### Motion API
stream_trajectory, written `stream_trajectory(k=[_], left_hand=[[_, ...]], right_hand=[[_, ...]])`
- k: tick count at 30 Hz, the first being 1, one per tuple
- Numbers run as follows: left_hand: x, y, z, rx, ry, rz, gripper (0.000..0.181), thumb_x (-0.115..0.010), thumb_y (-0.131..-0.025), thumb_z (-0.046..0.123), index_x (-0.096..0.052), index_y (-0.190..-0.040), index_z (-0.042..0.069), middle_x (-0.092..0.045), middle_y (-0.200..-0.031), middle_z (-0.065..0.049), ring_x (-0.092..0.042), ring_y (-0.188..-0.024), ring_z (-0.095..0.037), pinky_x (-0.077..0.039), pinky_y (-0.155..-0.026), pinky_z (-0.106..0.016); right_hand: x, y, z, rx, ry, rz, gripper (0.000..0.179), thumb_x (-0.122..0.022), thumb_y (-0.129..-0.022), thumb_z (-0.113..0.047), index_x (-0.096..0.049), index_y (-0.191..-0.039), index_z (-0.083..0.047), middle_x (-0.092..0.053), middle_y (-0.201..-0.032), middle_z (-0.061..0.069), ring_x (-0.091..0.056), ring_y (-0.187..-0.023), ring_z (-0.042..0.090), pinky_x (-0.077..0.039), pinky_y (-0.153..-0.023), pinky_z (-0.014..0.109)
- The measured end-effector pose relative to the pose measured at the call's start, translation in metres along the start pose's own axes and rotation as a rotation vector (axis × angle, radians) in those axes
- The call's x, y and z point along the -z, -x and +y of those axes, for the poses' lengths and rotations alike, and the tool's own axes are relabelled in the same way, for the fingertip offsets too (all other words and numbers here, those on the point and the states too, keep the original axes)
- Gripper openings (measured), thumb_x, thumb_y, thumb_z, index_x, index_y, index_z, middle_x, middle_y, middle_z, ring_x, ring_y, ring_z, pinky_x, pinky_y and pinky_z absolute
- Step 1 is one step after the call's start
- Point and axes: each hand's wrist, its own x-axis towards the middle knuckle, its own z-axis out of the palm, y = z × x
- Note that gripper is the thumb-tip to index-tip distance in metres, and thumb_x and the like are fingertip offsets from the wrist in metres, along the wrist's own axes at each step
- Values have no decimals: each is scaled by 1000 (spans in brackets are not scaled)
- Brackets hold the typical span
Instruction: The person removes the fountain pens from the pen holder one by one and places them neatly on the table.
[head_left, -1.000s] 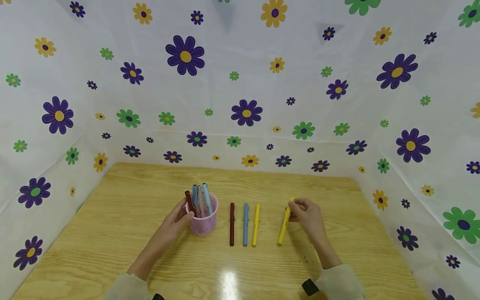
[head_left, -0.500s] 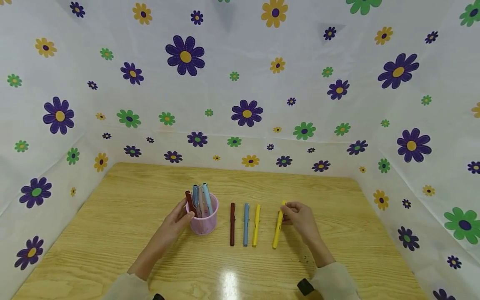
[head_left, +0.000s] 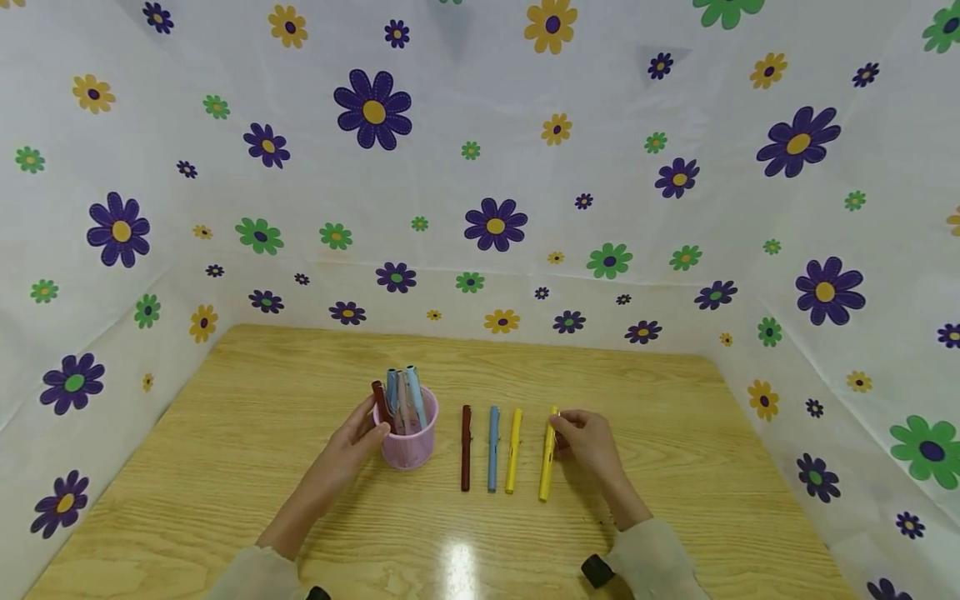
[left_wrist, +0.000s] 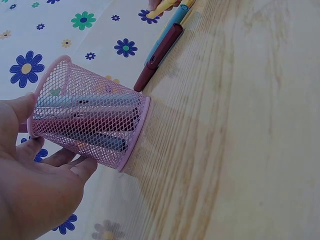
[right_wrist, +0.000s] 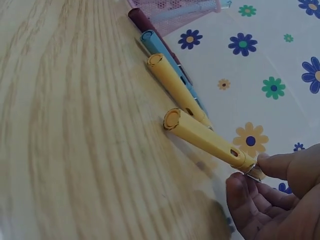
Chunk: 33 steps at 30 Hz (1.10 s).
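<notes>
Left hand (head_left: 348, 450) grasping pink cup (head_left: 408, 451); right hand (head_left: 589, 444) pinching yellow pen (head_left: 547, 463) at one end; off-centre grip could let it swivel.

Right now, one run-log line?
left hand holds pink cup; right hand pinches yellow pen; between: maroon pen, blue pen, other yellow pen

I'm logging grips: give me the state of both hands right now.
Left hand: holding the pink mesh cup.
Right hand: pinching the rightmost yellow pen near one end.
</notes>
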Motion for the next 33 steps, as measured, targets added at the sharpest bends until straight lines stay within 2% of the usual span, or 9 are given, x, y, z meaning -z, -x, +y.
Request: stream_trajectory(k=[3,11,17,21,25,33], left_hand=[[0,0,1,0,6,0,72,-51,-110,34,-11,-167,14,-18,-169,-22,-18,-155,-41,-22,-121,-56],[0,-1,2,1,9,-3,72,-50,-111,33,-11,-167,14,-17,-169,-22,-17,-155,-41,-21,-122,-56],[-1,-1,1,7,39,-15,74,-52,-110,36,-10,-168,14,-19,-168,-22,-17,-155,-39,-22,-122,-55],[-1,-1,1,8,47,-16,75,-51,-110,36,-9,-168,14,-18,-169,-22,-17,-155,-39,-22,-122,-56],[-2,-2,1,4,50,-20,75,-51,-110,35,-8,-167,13,-17,-169,-23,-16,-155,-39,-21,-122,-56],[-1,-2,2,-6,39,-24,74,-49,-111,35,-8,-167,12,-15,-169,-23,-15,-155,-41,-21,-122,-57]], right_hand=[[-2,-2,3,-7,8,2,33,-66,-102,-12,-65,-123,14,-69,-86,14,-66,-69,18,-60,-59,28],[-9,-5,0,-8,24,30,24,-66,-102,-11,-71,-106,12,-64,-74,13,-60,-58,17,-55,-50,26],[-12,-6,-3,-6,128,42,21,-68,-101,-12,-73,-100,9,-65,-71,11,-62,-56,17,-57,-50,29],[-13,-6,-4,16,166,39,17,-67,-99,-7,-74,-96,8,-66,-67,12,-63,-53,18,-59,-51,31],[-13,-6,-4,29,180,39,16,-65,-98,-3,-74,-100,11,-67,-67,14,-64,-53,18,-59,-51,31],[-12,-6,-7,13,170,29,20,-67,-99,-5,-71,-107,13,-70,-73,17,-66,-54,18,-60,-52,31]])
